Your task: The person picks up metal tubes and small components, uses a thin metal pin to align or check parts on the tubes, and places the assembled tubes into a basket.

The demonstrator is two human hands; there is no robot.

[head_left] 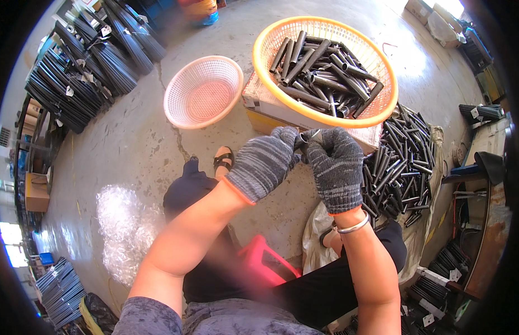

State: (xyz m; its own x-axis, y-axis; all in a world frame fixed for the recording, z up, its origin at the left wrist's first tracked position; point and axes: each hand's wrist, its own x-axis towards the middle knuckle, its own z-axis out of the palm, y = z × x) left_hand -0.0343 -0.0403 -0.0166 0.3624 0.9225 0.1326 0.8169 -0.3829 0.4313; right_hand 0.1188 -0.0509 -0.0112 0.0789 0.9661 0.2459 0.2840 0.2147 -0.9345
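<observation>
Both my hands wear grey striped knit gloves with orange cuffs and meet in front of the orange basket. My left hand [266, 162] has its fingers closed around a dark, shiny tube-like piece [299, 143], mostly hidden by the gloves. From the other side, my right hand [336, 167] pinches the same piece, fingertips against the left ones. Just beyond, the orange plastic basket [260, 62] holds many short black tubes [318, 70] and rests on a cardboard box [270, 106]. More black tubes [402, 162] lie heaped on a sack sheet [315, 237] at the right.
A pink basket [237, 84] stands on the floor left of the orange one. Clear plastic wrap [125, 234] lies at lower left, and a red plastic stool [259, 251] shows between my legs. Bundled long black tubes [75, 84] line the far left; a workbench [485, 223] stands right.
</observation>
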